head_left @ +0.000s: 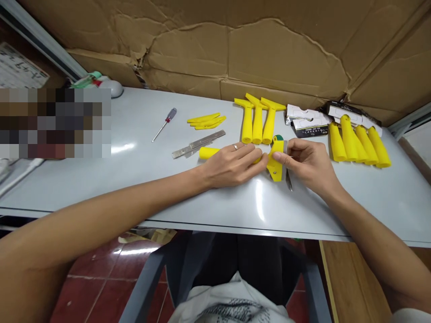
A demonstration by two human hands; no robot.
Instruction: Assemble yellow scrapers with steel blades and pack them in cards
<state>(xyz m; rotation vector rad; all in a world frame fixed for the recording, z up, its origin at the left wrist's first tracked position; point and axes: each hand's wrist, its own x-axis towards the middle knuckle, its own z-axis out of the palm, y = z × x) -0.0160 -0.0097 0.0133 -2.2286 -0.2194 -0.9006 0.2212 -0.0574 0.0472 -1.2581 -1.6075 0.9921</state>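
A yellow scraper (276, 169) with a T-shaped head lies sideways just above the table. My left hand (232, 166), with a ring on one finger, is closed over its handle, whose end sticks out to the left. On the head's right side, my right hand (311, 163) pinches the edge, thumb in front and fingers behind. A flat metal blade (284, 169) runs along that edge. A small screw shows in the head. Below the right fingers a thin dark metal piece is partly hidden. Beyond the left hand lie metal blade strips (198, 143).
A screwdriver (164, 123) and several slim yellow pieces (206, 120) lie at the back left. Three yellow scraper bodies (257, 121) stand behind my hands. Several yellow handles (358, 143) and black-and-white packets (310, 123) are at the right. Cardboard (229, 54) lines the back.
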